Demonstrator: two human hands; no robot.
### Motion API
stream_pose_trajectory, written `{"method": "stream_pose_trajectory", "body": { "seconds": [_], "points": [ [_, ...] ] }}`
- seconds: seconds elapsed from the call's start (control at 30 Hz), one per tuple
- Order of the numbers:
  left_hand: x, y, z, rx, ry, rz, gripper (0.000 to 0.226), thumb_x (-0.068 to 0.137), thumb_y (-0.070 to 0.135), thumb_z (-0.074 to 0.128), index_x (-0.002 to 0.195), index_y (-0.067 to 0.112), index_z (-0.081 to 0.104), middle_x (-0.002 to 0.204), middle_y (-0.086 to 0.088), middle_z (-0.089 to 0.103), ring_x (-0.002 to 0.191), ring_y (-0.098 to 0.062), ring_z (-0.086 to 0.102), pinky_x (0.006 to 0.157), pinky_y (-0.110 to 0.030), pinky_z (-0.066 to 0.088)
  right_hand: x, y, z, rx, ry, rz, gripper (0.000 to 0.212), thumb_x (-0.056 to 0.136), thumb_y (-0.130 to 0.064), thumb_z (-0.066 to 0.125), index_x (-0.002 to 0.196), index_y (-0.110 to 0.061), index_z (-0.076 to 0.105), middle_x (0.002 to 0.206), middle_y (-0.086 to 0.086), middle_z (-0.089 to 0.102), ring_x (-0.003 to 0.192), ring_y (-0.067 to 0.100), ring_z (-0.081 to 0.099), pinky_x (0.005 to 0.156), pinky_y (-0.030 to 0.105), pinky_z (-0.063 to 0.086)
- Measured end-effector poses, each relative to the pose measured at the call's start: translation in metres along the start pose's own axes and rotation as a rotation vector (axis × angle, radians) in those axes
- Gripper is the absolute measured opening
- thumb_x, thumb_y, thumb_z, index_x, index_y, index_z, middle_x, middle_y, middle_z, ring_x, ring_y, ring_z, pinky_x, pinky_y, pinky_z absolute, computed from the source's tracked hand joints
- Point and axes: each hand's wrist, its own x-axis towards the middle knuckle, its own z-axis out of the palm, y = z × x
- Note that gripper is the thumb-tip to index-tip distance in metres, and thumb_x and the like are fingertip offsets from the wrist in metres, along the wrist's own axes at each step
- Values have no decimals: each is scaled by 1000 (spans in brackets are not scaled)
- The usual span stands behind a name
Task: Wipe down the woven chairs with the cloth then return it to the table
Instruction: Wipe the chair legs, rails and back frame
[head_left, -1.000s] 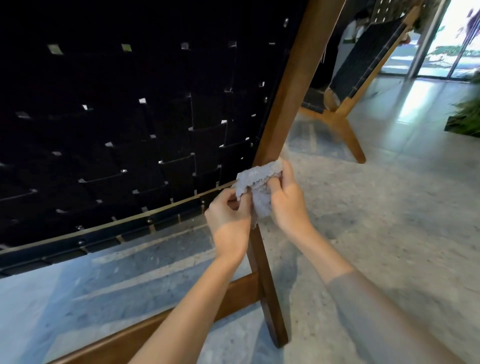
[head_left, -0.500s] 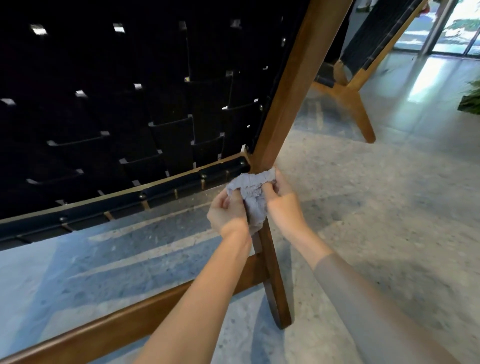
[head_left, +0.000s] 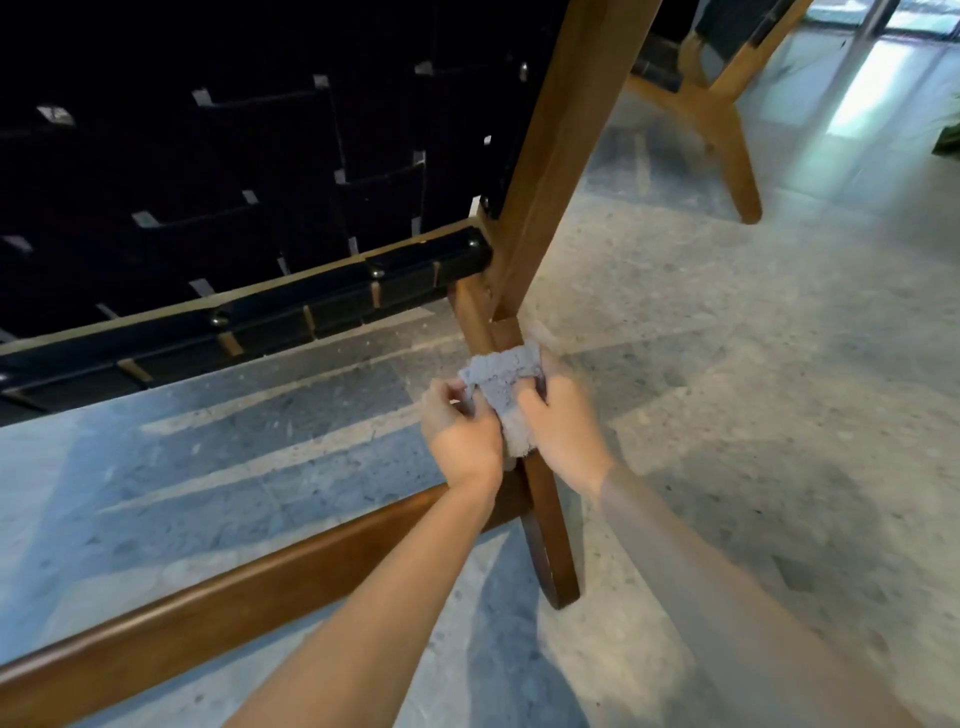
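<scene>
Mid-task, by my reading. Woven chair (head_left: 260, 182) fills the near left; the wiping is low on its wooden leg (head_left: 545, 519). Left hand (head_left: 460, 431) and right hand (head_left: 563, 426) each pinch an end of the grey cloth (head_left: 501, 384), which is wrapped round the leg below the seat joint. Table not in view; cloth not returned. Second woven chair (head_left: 727, 119) stands far right, possibly unwiped. Cross rail (head_left: 260, 587) joins the leg just under the hands.

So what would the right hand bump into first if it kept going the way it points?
Probably the brown wooden chair leg: the right hand holds the fluffy grey cloth wrapped against it.
</scene>
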Motion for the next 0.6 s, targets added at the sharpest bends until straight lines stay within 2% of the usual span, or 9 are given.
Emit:
{"method": "stream_pose_trajectory", "body": {
  "seconds": [0.07,0.17,0.23,0.3,0.33,0.4,0.5,0.6],
  "points": [
    [-6,-12,-6,118,-70,78,12,87,-1,54,82,8,49,80,-12,57,76,-26,55,72,-39,46,-16,17,-1,-44,-15,26,26,99,-15,45,122,-11,55,79,-17,55,66,-16,54,55,3,38],
    [-11,-24,-17,279,-186,264,15,88,-1,55,83,11,48,85,-12,57,76,-22,54,67,-30,43,-39,34,-3,-53,-24,52,26,98,-15,46,116,-32,51,71,-15,57,61,-12,55,53,5,38],
    [-13,-25,-27,346,-271,410,12,88,0,56,82,9,50,85,-10,55,73,-16,50,64,-22,36,-52,45,-3,-74,-2,91,18,96,-14,49,94,-31,55,62,-16,54,55,-10,53,51,6,37],
    [-18,-23,-37,388,-330,518,9,88,1,58,84,7,53,87,-7,54,76,-12,49,66,-19,34,-65,58,-5,-112,18,128,28,93,-11,53,70,-26,49,52,-14,50,48,-7,48,47,8,35],
    [-21,-22,-42,401,-360,570,8,87,1,59,85,6,54,88,-6,54,79,-12,48,68,-17,33,-72,64,-6,-118,11,151,30,92,-10,54,67,-25,48,50,-14,51,47,-6,47,47,9,34],
    [-30,-21,-52,461,-468,701,6,85,0,63,88,3,59,91,-7,56,85,-15,50,73,-19,36,-83,73,-6,-128,-9,181,25,90,-11,56,70,-25,52,54,-19,54,52,-9,51,50,7,36],
    [-44,-28,-59,623,-666,880,11,87,3,62,97,0,65,99,-13,61,94,-25,56,78,-30,45,-103,88,-9,-157,-40,203,17,90,-10,57,93,-26,59,75,-24,59,68,-17,56,60,0,38],
    [-54,-36,-59,767,-760,935,15,93,6,54,104,1,63,106,-12,58,98,-27,54,75,-39,48,-121,100,-10,-159,-90,266,15,88,-6,57,95,-19,63,80,-9,64,72,1,60,60,5,42]
  ]
}}
